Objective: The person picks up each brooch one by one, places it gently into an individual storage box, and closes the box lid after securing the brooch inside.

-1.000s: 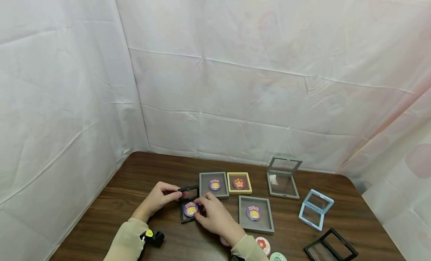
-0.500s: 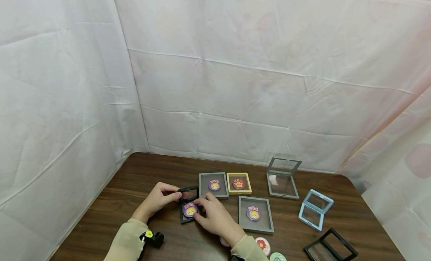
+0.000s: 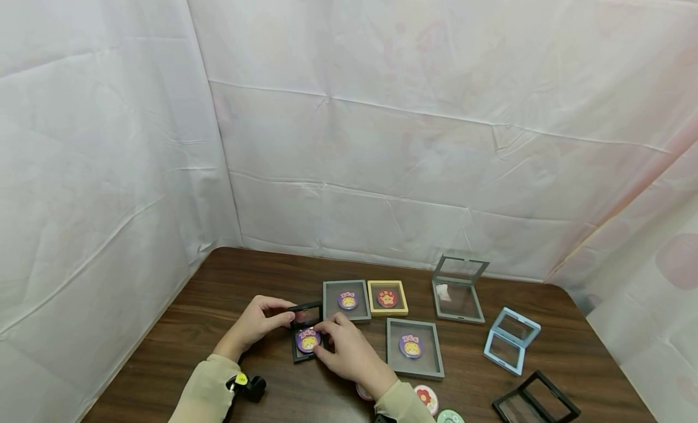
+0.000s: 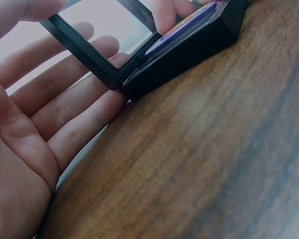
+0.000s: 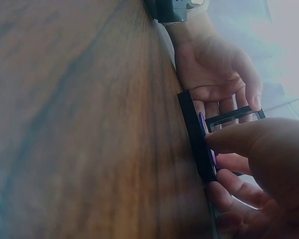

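A small black hinged display frame [image 3: 295,351] lies opened on the table, its clear-windowed lid [image 4: 84,57] tilted up. My left hand [image 3: 253,327] holds that lid, thumb on its top edge and fingers behind the window. Within the base sits a round purple badge [image 3: 308,340] with a yellow cartoon animal. My right hand [image 3: 349,352] pinches this badge between thumb and fingers. From the right wrist view, the badge is seen edge-on against the black base [image 5: 195,142]; the right thumb and fingers partly cover it.
Beside the hands lie a grey frame [image 3: 329,311] and a yellow frame [image 3: 402,308] with badges; another grey frame [image 3: 433,359] is nearer. At right stand opened grey [image 3: 480,305], blue [image 3: 504,362] and black [image 3: 567,411] frames. Loose badges [image 3: 425,397] lie at the front.
Both hands stay in nearly the same place. The badge has shifted very slightly left in the black frame since the oldest frame.
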Demonstrator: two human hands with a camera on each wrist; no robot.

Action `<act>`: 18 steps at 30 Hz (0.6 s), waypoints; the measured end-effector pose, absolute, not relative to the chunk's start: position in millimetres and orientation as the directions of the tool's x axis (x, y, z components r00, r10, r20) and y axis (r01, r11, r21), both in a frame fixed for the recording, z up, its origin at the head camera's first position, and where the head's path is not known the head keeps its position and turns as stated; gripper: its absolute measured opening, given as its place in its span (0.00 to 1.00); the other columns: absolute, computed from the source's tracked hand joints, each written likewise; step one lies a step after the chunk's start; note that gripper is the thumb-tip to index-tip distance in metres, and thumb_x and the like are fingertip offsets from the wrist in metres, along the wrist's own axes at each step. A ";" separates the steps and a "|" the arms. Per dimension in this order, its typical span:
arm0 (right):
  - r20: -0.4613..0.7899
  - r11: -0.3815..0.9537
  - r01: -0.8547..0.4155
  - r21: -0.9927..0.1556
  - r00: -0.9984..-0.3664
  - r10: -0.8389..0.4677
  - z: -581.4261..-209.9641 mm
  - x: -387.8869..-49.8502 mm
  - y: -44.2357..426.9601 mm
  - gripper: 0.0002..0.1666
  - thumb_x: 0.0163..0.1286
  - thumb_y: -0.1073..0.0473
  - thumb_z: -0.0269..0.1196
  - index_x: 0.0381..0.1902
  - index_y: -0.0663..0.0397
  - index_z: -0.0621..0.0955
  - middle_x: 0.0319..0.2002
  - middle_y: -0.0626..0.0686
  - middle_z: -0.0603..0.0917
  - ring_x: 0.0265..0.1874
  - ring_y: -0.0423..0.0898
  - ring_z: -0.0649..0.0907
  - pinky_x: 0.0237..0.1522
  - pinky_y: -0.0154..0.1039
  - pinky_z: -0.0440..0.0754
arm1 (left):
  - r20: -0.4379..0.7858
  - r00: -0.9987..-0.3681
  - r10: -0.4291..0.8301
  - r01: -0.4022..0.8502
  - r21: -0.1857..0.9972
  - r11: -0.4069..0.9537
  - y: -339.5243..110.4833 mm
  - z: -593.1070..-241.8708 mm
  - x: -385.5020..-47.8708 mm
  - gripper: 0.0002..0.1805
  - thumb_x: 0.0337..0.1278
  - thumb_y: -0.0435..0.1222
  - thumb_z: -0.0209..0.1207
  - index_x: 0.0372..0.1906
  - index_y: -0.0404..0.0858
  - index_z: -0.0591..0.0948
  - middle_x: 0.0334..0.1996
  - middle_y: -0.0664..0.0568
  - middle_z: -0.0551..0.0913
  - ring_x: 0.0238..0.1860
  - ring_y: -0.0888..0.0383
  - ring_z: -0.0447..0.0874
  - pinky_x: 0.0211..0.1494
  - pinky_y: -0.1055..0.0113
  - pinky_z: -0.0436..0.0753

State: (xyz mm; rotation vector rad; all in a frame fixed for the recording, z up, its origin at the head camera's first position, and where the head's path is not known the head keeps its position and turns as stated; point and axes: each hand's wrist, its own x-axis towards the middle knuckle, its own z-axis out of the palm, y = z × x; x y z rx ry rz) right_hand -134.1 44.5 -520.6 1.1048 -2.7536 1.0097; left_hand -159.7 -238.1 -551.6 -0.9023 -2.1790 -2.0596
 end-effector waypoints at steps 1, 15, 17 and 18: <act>0.231 0.544 -0.620 -0.565 -0.752 -0.617 -520.5 -134.2 44.6 0.18 0.73 0.56 0.75 0.58 0.52 0.89 0.47 0.49 0.81 0.37 0.32 0.78 0.38 0.29 0.80 | 0.380 -0.838 0.392 0.402 0.915 -0.028 -238.1 -551.5 -159.6 0.10 0.74 0.22 0.62 0.53 0.20 0.87 0.45 0.25 0.90 0.46 0.55 0.94 0.45 0.61 0.92; 0.353 0.499 -0.613 -0.612 -0.777 -0.521 -511.5 -142.2 53.7 0.19 0.74 0.62 0.72 0.60 0.56 0.84 0.49 0.54 0.84 0.40 0.41 0.85 0.45 0.36 0.86 | 0.372 -0.854 0.364 0.399 0.917 0.000 -237.6 -549.4 -157.4 0.10 0.73 0.22 0.63 0.50 0.18 0.87 0.43 0.25 0.89 0.41 0.56 0.93 0.43 0.59 0.93; 0.390 0.482 -0.628 -0.611 -0.768 -0.508 -509.8 -143.0 54.7 0.23 0.74 0.63 0.72 0.65 0.55 0.82 0.51 0.56 0.85 0.41 0.44 0.87 0.46 0.38 0.87 | 0.372 -0.855 0.361 0.402 0.916 0.009 -237.5 -549.4 -157.0 0.09 0.72 0.22 0.64 0.49 0.17 0.87 0.43 0.25 0.90 0.40 0.56 0.93 0.42 0.59 0.93; 0.405 0.474 -0.637 -0.608 -0.762 -0.504 -508.9 -143.4 55.1 0.26 0.75 0.63 0.71 0.69 0.54 0.81 0.52 0.57 0.85 0.42 0.45 0.88 0.47 0.39 0.88 | 0.374 -0.854 0.360 0.406 0.914 0.014 -237.5 -549.3 -156.9 0.09 0.72 0.22 0.64 0.49 0.17 0.87 0.43 0.25 0.90 0.40 0.56 0.94 0.42 0.59 0.93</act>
